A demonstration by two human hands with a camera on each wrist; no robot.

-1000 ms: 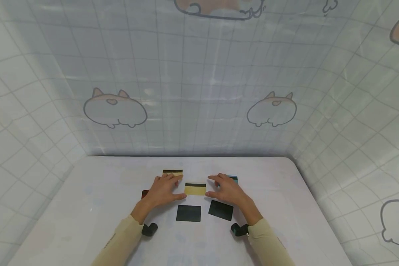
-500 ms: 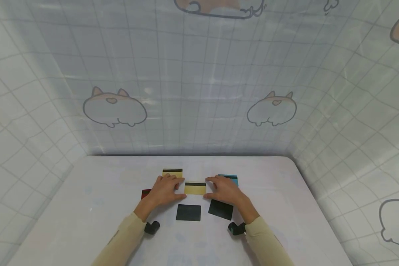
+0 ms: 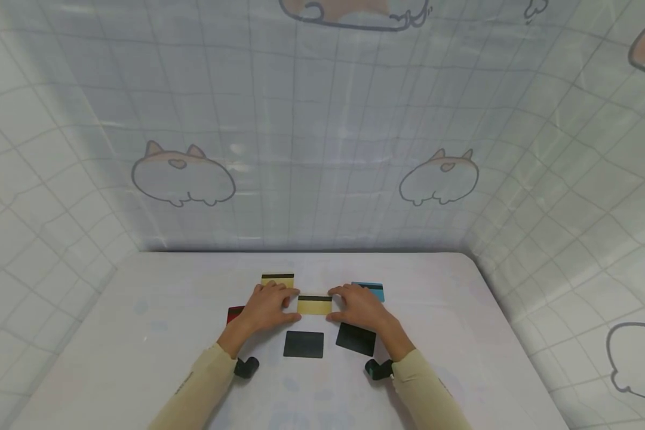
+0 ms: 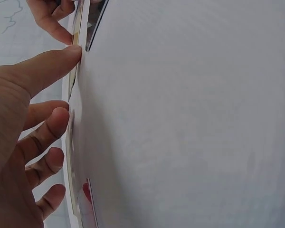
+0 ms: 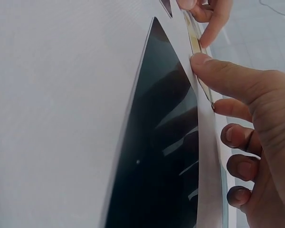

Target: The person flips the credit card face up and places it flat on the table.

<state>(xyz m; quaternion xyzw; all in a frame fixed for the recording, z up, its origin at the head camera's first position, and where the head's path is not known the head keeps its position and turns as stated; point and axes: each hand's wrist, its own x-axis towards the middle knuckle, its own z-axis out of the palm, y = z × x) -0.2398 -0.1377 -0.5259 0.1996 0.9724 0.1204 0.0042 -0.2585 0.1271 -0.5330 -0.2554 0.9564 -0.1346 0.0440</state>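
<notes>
A yellow magnetic-stripe card [image 3: 314, 307] lies flat on the table between my hands, its dark stripe along the far edge. My left hand [image 3: 269, 309] pinches its left end, thumb at the near corner and index fingertip at the far one. At the right end, my right hand [image 3: 362, 307] does likewise; the right wrist view shows its thumb [image 5: 204, 64] on the near edge of the card. The other fingers of both hands are bent and held off the card. Behind the left hand is a second yellow striped card [image 3: 278, 278], partly covered by the fingers.
A red card [image 3: 233, 313] shows beside the left wrist, and a blue striped card [image 3: 376, 291] behind the right hand. Nearer lie two black cards, one straight [image 3: 303, 344] and one tilted [image 3: 356, 338]. A patterned sheet [image 3: 317, 179] rises behind the white table [image 3: 435, 275].
My right hand has moved left, from just off the yellow card onto its right end. My left fingertips have edged slightly right. The cards have hardly shifted.
</notes>
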